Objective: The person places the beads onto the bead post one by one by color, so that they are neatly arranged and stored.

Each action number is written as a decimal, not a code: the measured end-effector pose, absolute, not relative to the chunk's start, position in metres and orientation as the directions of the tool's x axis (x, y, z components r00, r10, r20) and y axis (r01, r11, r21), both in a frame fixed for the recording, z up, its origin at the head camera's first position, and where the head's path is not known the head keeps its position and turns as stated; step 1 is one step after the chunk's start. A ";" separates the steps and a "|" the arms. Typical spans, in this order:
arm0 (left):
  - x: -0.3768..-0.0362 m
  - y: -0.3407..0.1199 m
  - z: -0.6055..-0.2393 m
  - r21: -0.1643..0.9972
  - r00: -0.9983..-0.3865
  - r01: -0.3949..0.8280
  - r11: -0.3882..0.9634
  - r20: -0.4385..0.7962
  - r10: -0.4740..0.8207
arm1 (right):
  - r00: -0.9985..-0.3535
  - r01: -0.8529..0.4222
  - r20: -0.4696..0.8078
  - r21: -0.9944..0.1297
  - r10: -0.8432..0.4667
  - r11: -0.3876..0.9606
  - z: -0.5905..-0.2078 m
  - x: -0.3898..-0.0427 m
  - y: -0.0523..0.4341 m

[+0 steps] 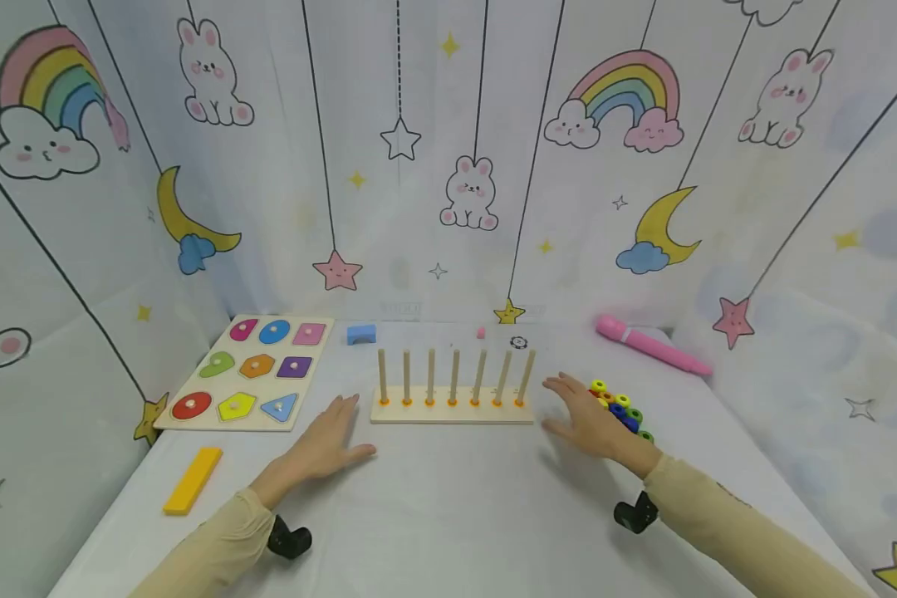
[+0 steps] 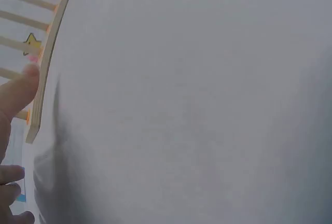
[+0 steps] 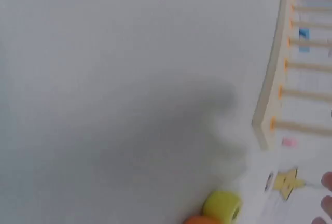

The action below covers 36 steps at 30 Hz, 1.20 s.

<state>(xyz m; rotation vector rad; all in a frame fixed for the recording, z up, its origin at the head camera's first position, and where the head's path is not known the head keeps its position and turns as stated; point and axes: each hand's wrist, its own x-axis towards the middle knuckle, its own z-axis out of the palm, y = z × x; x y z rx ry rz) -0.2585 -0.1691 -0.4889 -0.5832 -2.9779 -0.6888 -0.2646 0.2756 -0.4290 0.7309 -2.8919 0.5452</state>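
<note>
Head view: a wooden peg rack [image 1: 452, 410] with seven upright pegs stands mid-table on the white cloth [image 1: 448, 515]. The left hand [image 1: 327, 444] lies flat on the cloth, fingers straight and spread, holding nothing, its fingertips just beside the rack's left end. The right hand [image 1: 586, 419] hovers or rests low with fingers relaxed and extended, empty, near the rack's right end. Directly behind the right hand sits a cluster of coloured rings [image 1: 622, 409], partly hidden by it. Nothing lies between either hand and the rack. Elsewhere: a shape puzzle board [image 1: 247, 371] at far left, a yellow bar [image 1: 193, 480] in front of it, a blue block [image 1: 361, 334] behind the rack, a pink wand [image 1: 652, 345] at the back right.

Left wrist view: the rack's base edge [image 2: 47, 63] runs up the left side, pegs pointing off-frame. A finger of the left hand [image 2: 18, 97] is straight, its tip touching or just short of the base; I cannot tell which.

Right wrist view: blurred. The rack end [image 3: 270, 105] shows at right, a yellow ring [image 3: 222, 206] at the bottom edge with an orange one beside it. Only fingertips [image 3: 327, 182] of the right hand show.
</note>
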 end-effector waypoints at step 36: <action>-0.325 -0.168 -0.499 0.506 -0.892 0.417 0.755 0.070 0.446 | -0.991 -0.128 0.023 -0.387 -0.129 0.913 -0.458 -0.313 0.396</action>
